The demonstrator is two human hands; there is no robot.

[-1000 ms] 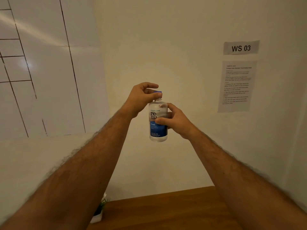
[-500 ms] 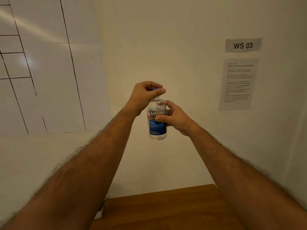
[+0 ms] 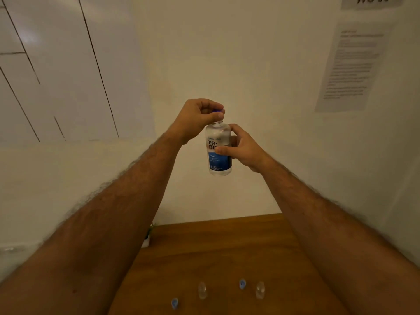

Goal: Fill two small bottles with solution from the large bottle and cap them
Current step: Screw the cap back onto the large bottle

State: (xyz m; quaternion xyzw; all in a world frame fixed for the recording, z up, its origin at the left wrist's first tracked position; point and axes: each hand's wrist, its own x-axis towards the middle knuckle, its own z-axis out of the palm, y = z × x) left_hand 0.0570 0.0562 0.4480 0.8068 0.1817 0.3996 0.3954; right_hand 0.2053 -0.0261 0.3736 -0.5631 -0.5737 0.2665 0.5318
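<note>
A pale plaster wall meets a white tiled wall (image 3: pixel 56 71) on the left, and a brown wooden tabletop (image 3: pixel 227 251) runs along the foot of the scene. Since the earlier pictures your view has tipped downward: the sign (image 3: pixel 372 1) in the upper right corner, which read "WS 03" before, is now cut off at the top edge, and the printed sheet (image 3: pixel 354 67) below it is too blurred to read. The near part of the tabletop has come into sight, and with it two small clear bottles (image 3: pixel 202 290) and (image 3: pixel 260 289), standing uncapped and apart, plus two blue caps, one (image 3: pixel 242 284) between the bottles and one (image 3: pixel 174 303) nearer you on the left. A small white pot with a green plant (image 3: pixel 147 237) shows at the tabletop's far left corner, partly hidden by your left forearm.

You hold the large bottle (image 3: pixel 219 148) upright in mid-air before the wall, well above the tabletop, as you did a second ago. Your right hand (image 3: pixel 243 148) keeps its grip round the bottle's body, thumb across the label. Your left hand (image 3: pixel 197 117) stays clenched on the blue cap (image 3: pixel 217 112) at the bottle's top; whether the cap sits on the neck or is lifted just clear cannot be told. The label reads "re-nu" in part, with "fresh" on the blue band; the finer print is unreadable.
</note>
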